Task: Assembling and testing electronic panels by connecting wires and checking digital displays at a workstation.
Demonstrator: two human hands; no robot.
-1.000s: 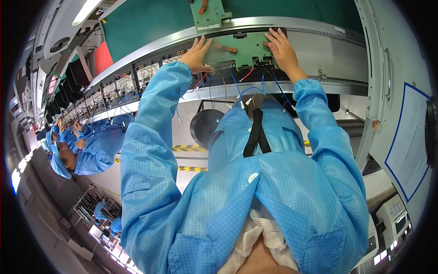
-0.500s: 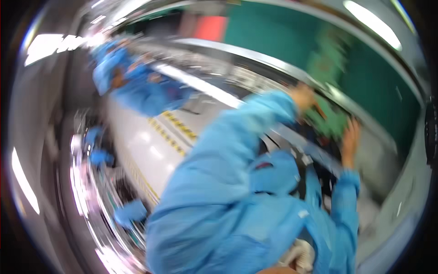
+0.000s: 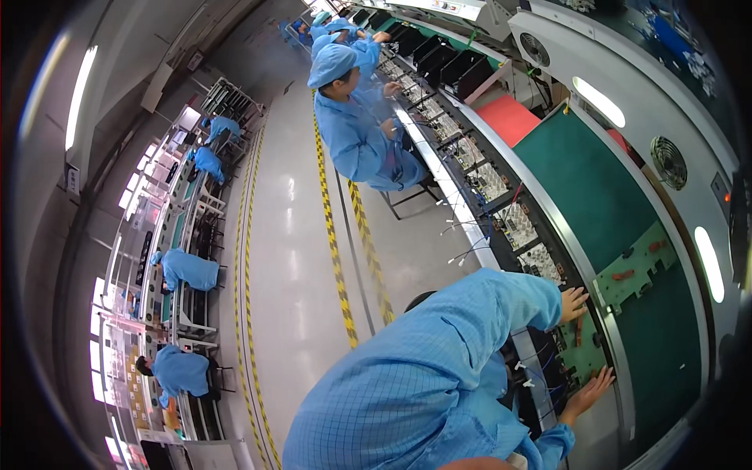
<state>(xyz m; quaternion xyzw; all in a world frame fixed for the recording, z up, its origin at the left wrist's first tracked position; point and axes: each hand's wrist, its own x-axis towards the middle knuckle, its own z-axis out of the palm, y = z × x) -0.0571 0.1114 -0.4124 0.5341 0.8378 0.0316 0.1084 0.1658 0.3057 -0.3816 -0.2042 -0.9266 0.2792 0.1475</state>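
Note:
My left hand (image 3: 574,304) lies at the far end of a green circuit board (image 3: 578,349), its fingers stretched out and apart. At the near end, my right hand (image 3: 591,394) rests with fingers extended along the board's edge. Between the hands, the board carries a reddish-orange part and sits on the dark track of the work line. A second green circuit board (image 3: 641,266), with reddish-orange parts and a notched edge, lies on the dark green surface (image 3: 583,184) beyond the metal rail.
Black trays with pale boards (image 3: 493,182) run along the line, with loose wires (image 3: 475,227) over its near edge. Co-workers in blue (image 3: 356,129) sit farther along. Yellow-black floor strips (image 3: 333,243) mark the aisle. A machine with fans (image 3: 668,160) stands at the right.
The view has turned and sharpened from a blur, showing more of the aisle and co-workers. Both my hands are still at the circuit board, with the left one's fingers now plainly spread.

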